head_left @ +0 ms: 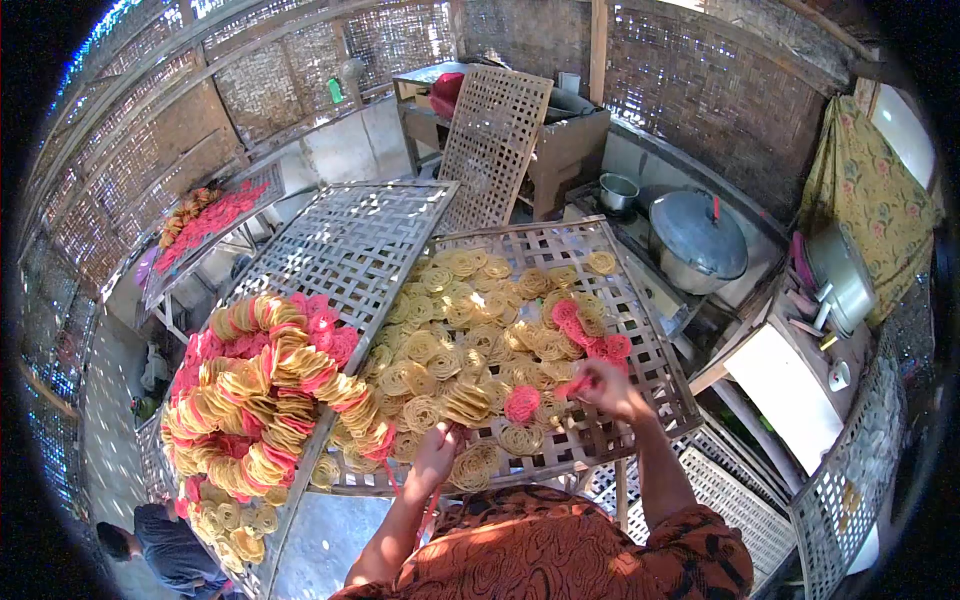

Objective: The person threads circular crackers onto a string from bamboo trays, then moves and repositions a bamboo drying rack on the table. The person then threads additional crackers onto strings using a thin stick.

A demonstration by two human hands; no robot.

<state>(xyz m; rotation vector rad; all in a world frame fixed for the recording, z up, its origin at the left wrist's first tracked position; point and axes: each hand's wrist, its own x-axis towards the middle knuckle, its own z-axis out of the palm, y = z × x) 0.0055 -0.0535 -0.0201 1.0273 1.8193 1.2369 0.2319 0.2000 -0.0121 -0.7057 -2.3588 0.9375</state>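
Round, lacy crackers, coiled like noodles, lie over the woven bamboo tray (655, 365) in front of me, mostly yellow with a few pink ones. My left hand (437, 456) is closed at the tray's near edge, gripping a small stack of yellow crackers (466, 402). A red string (392, 480) hangs beside that wrist. My right hand (608, 392) pinches a pink cracker (577, 385) over the tray's right part. Another pink cracker (521, 404) lies between the hands. At left, a long strung garland of yellow and pink crackers (290, 375) is coiled in a heap.
A second woven tray (345, 240) carries the heap. Pink crackers (215, 228) cover a rack at far left. A large lidded pot (698, 240) and a small pot (618, 190) stand at back right. Another person (170, 545) is at lower left.
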